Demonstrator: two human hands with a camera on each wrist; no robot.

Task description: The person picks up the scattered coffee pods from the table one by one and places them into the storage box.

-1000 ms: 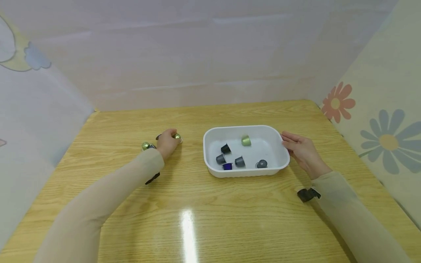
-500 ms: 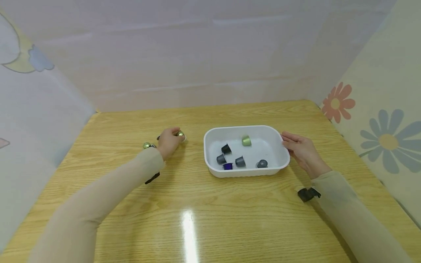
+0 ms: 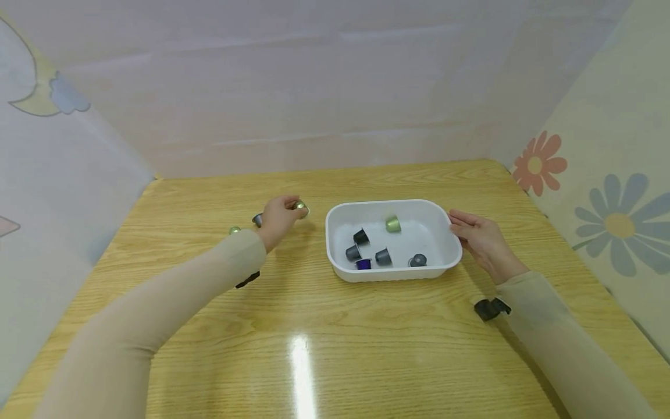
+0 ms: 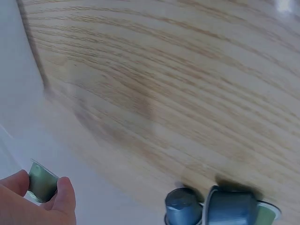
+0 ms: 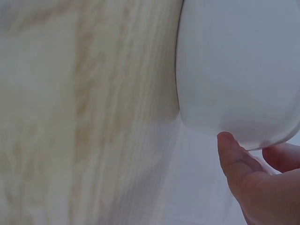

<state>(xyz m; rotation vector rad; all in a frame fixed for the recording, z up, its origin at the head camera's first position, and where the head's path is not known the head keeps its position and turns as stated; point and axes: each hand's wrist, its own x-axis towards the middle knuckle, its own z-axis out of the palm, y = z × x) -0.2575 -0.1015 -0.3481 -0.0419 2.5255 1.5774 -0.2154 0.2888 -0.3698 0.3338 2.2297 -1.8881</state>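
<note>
My left hand (image 3: 280,221) pinches a green coffee capsule (image 3: 300,207) between thumb and fingers, left of the white tray (image 3: 394,276). In the left wrist view the capsule (image 4: 43,183) shows its flat rim at the top. My right hand (image 3: 484,241) holds the tray's right end by its rim; the right wrist view has a fingertip against the outer wall (image 5: 234,84) and the thumb at the edge. Inside the tray lie a light green capsule (image 3: 392,224), a black capsule (image 3: 360,237), a purple capsule (image 3: 363,264) and several grey capsules (image 3: 383,256).
Behind my left hand, a grey capsule (image 3: 257,220) and another green capsule (image 3: 234,230) are on the wooden table (image 3: 335,349). Up close, dark capsules (image 4: 229,207) sit side by side with a green one partly behind. A pale wall (image 3: 335,105) bounds the table's far edge.
My left hand has lifted the green capsule and moved right and farther back with it, uncovering more of a grey capsule. The right hand and tray stay practically still.
</note>
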